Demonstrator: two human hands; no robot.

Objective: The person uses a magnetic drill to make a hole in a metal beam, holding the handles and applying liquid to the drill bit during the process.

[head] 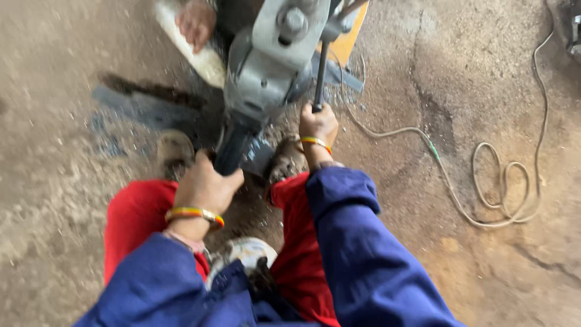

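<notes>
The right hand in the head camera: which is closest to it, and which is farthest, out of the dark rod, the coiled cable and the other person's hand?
From the right hand:
1. Dark rod: its fingers are wrapped around the rod's lower end.
2. Other person's hand: up at the top, to the left, past the grey machine.
3. Coiled cable: loops on the floor, far to the right.
</notes>
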